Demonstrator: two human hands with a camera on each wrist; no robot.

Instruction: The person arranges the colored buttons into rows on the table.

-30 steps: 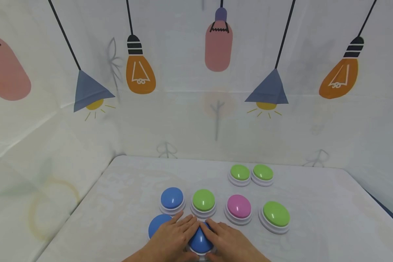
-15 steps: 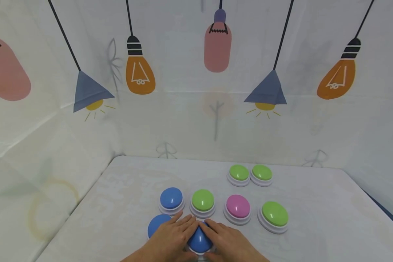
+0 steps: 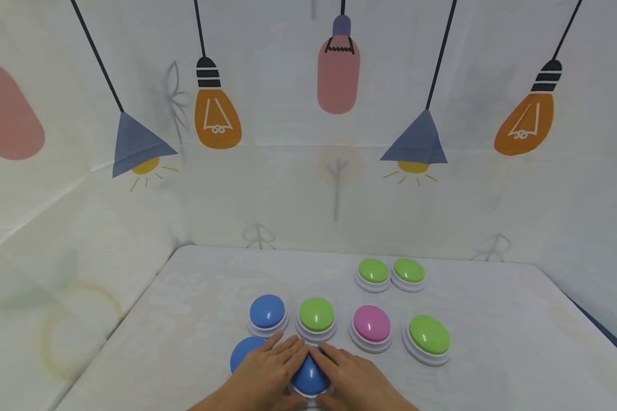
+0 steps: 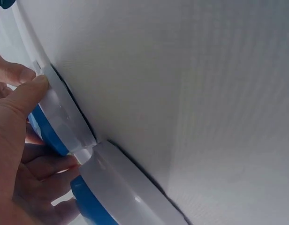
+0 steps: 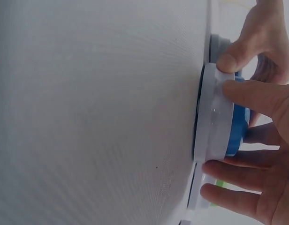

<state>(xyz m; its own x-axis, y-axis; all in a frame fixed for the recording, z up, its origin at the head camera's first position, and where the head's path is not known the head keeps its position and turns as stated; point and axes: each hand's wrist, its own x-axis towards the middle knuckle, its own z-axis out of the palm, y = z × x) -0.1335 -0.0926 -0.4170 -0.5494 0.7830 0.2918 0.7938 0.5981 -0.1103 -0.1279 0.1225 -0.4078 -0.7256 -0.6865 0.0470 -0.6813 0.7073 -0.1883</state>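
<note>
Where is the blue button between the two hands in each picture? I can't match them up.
Head: blue button, bottom, near the middle.
Left wrist: blue button, left side, above a second blue button.
Right wrist: blue button, right of centre, seen side-on.
Shared landmark: the left hand, touching it in all three.

A creased pale backdrop (image 3: 283,188) rises behind the white counter (image 3: 499,325), printed with two orange bulbs (image 3: 218,121), two blue shades (image 3: 415,140) and a central pink bulb (image 3: 338,77). A second pink bulb (image 3: 10,114) is cut off at the view's left edge. Faint plant shapes (image 3: 336,191) show across the backdrop. Toward the counter's rear, two green buttons (image 3: 373,270) sit side by side; nearer are a pink button (image 3: 372,323) and, to its right, another green button (image 3: 429,334).
</note>
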